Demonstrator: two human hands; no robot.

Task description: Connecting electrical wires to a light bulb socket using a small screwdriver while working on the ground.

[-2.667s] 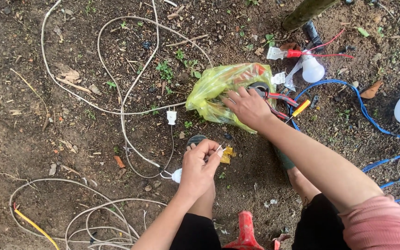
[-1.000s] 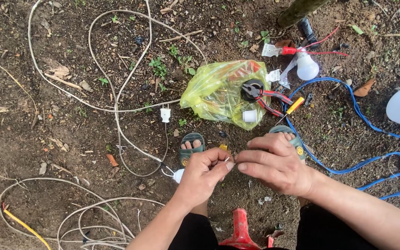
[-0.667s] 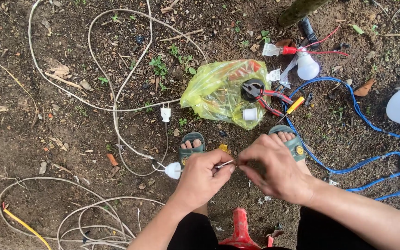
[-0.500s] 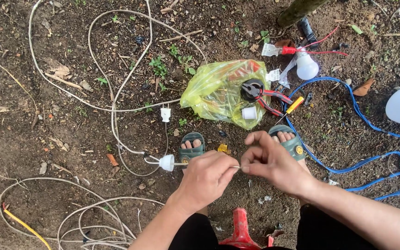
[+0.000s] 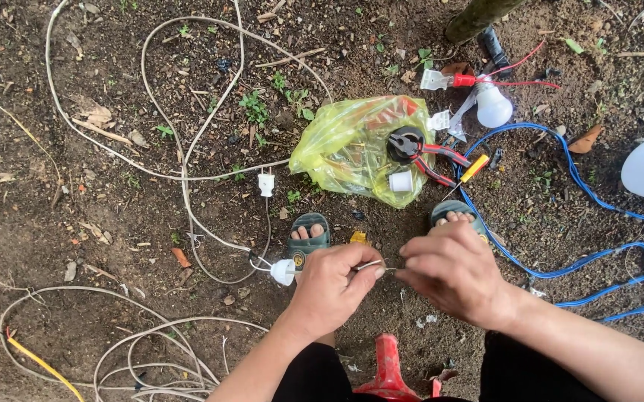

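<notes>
A: Where is the thin wire end (image 5: 370, 265) now?

B: Just below the middle of the frame, between the two hands. It is pinched in the fingers (image 5: 372, 272) of the left hand (image 5: 334, 289), and its tip is met by the pressed-together fingertips of the right hand (image 5: 452, 275).

A: What is changed from the earlier views?

B: Some seconds back, the right hand was stretched up to the yellow plastic bag (image 5: 351, 149); it is now brought down against the left. Since then the hands have been kept close together, and the white plug (image 5: 283, 272) has been drawn from the dirt toward the left hand. It now hangs just left of that hand, on the white cable (image 5: 188, 186) that loops away to the upper left.

A: What does that mean for the work?

B: Judged from this, fetching seems finished and fine work on the bare wire end is under way. Whether the strands are being twisted or stripped cannot be told; the tip is too small.

A: And what lies around?

B: Two sandalled feet are seen just above the hands. On the bag, a black round fitting (image 5: 405, 143) and a small white cap (image 5: 401, 181) are laid, with red-handled pliers (image 5: 437, 160) and a yellow-handled screwdriver (image 5: 471, 171) beside them. A white bulb (image 5: 494, 106) lies at upper right, and a blue cable (image 5: 560, 223) curls down the right side. A red stool (image 5: 389, 368) is partly seen at the bottom edge.
</notes>
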